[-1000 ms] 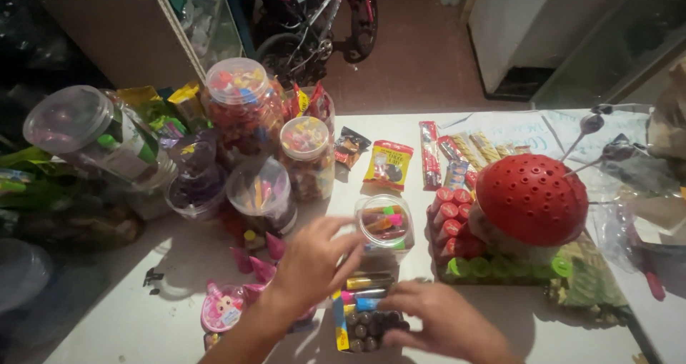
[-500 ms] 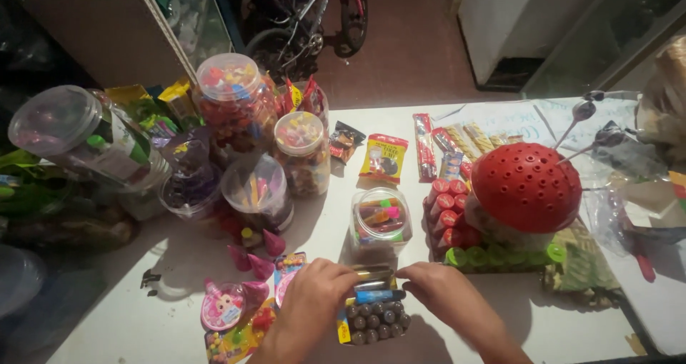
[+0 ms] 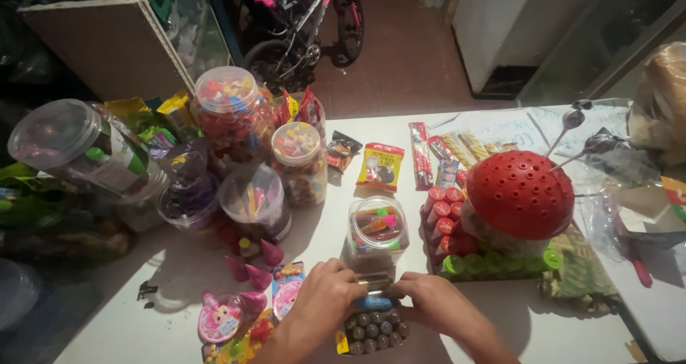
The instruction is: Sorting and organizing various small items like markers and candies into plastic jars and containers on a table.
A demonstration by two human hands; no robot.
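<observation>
My left hand (image 3: 325,292) and my right hand (image 3: 432,303) meet over a small pile of sweets at the near edge of the white table (image 3: 500,321). Between their fingertips they pinch a small shiny wrapped candy (image 3: 374,284). Just below it lies a blue wrapped piece (image 3: 373,302) on a clear pack of dark round chocolates (image 3: 373,328). A small clear jar of coloured sweets (image 3: 377,228) stands right behind the hands.
Big clear candy jars (image 3: 232,114) crowd the left side. A red perforated dome (image 3: 519,192) sits over red tubes (image 3: 439,221) on the right. Snack packets (image 3: 381,165) lie at the back, pink toy sweets (image 3: 221,317) at front left. A bicycle (image 3: 314,28) stands beyond.
My left hand drew back from the small jar toward the near edge. Both hands came together over the chocolate pack and now pinch the shiny candy between them.
</observation>
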